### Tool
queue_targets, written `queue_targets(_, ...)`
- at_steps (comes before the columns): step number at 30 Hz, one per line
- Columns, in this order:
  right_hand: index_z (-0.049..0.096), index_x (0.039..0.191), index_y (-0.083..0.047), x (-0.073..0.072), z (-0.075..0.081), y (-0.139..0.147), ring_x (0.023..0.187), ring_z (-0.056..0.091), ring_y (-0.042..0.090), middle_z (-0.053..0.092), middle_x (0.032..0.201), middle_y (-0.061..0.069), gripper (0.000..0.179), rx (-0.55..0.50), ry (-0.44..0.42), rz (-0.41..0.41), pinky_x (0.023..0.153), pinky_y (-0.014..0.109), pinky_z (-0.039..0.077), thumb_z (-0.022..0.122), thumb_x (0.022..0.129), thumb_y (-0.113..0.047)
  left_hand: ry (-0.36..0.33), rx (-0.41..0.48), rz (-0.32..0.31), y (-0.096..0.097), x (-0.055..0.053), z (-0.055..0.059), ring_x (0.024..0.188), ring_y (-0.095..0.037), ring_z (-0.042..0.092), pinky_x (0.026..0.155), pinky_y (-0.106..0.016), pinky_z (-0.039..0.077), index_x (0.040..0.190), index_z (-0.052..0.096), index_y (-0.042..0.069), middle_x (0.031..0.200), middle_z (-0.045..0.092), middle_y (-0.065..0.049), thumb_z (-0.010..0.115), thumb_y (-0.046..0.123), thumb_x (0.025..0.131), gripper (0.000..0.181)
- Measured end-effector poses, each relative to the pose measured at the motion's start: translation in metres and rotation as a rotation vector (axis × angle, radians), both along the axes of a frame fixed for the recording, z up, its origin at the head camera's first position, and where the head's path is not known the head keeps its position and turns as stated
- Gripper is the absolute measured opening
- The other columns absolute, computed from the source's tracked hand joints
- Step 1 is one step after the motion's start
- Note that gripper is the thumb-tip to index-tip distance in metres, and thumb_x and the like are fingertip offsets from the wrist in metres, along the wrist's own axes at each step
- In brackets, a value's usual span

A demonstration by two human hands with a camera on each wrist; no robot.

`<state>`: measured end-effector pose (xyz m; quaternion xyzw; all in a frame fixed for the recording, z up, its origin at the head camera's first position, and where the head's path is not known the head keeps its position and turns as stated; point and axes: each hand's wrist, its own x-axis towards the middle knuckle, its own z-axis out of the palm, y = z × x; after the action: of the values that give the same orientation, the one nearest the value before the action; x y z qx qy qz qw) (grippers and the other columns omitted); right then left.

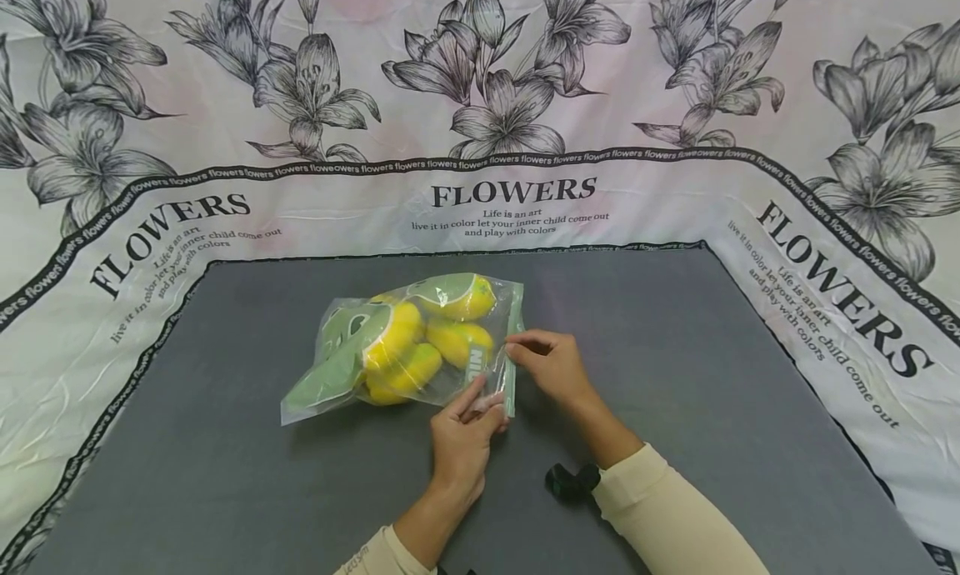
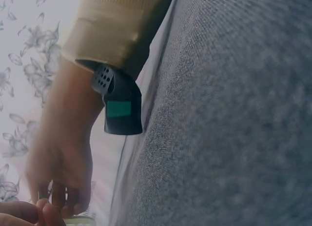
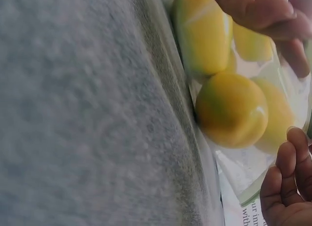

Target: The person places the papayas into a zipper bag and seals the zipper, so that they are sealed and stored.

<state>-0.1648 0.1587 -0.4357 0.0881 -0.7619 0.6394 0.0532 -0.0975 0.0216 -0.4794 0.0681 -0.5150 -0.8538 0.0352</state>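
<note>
A clear zip bag with green printing lies on the grey table, holding several plump yellow fruits with greenish tints, perhaps mangoes. Its zip edge faces right. My left hand grips the bag's near corner, thumb and fingers on the plastic close to the zip. Farther along that same edge, my right hand pinches the zip strip between thumb and fingertips. In the right wrist view, the fruits show through the plastic, with the right hand's fingers curled at the edge.
A grey cloth covers the table. Behind and along both sides hangs a white sheet printed with flowers and lettering. A black wrist camera sits by the right sleeve, just above the table.
</note>
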Motion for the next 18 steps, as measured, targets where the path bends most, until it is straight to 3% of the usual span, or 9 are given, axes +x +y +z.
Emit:
queue_targets(12,0.069,0.100,0.014,-0.021,-0.003,0.005,0.079,0.063,0.013,0.069,0.094,0.020,0.018,-0.028,-0.025,-0.007,0.072,0.027,0.055,0.068,0.087,0.002,-0.014,-0.032,-0.020,0.002,0.005,0.000,0.071,-0.016,0.065,0.063,-0.027,0.056,0.130,0.055,-0.008,0.098,0.068,-0.023,0.066,-0.015,0.078,0.053)
queue_targets(18,0.071,0.099,0.011,-0.043,-0.024,0.010,0.081,0.063,0.015,0.070,0.094,0.016,0.018,-0.048,-0.051,-0.012,0.072,0.028,0.055,0.070,0.086,-0.001,-0.011,-0.032,-0.014,0.002,0.006,0.000,0.069,-0.016,0.065,0.062,-0.027,0.056,0.129,0.056,-0.008,0.097,0.068,-0.024,0.066,-0.015,0.078,0.053)
